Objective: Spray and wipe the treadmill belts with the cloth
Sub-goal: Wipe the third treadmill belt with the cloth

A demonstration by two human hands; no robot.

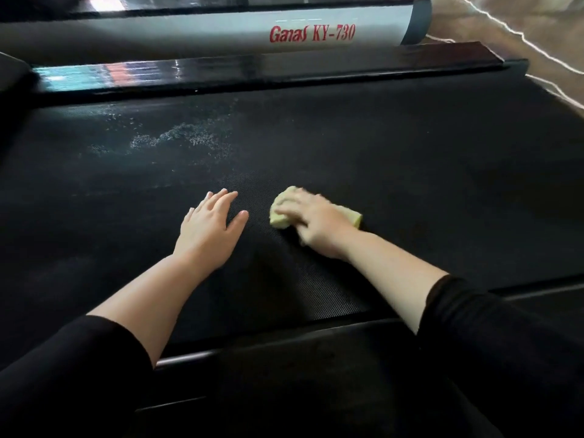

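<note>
Where blur smears right hand (316, 221), fingers cover yellow cloth (279, 213) at belt (442, 172) centre; curl indeterminate. Left hand (210, 224) flat, fingers straight, just beside. Spray droplets (183, 137) near far rail (284, 69); bare belt rightward.

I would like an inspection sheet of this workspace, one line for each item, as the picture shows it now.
Surface: black treadmill belt; a patch of pale spray droplets at far left, not yet wiped.
Job's things: yellow cloth on the belt under the right hand; spray bottle not in view.
Clutter: nothing seen.
Hands: left hand flat on the belt, fingers straight; right hand presses on the cloth, blurred.
Cables: nothing seen for sure; a pale line at upper right, cannot tell what.
Surroundings: glossy black side rail; beyond it a second machine marked Ganas KY-730.
</note>
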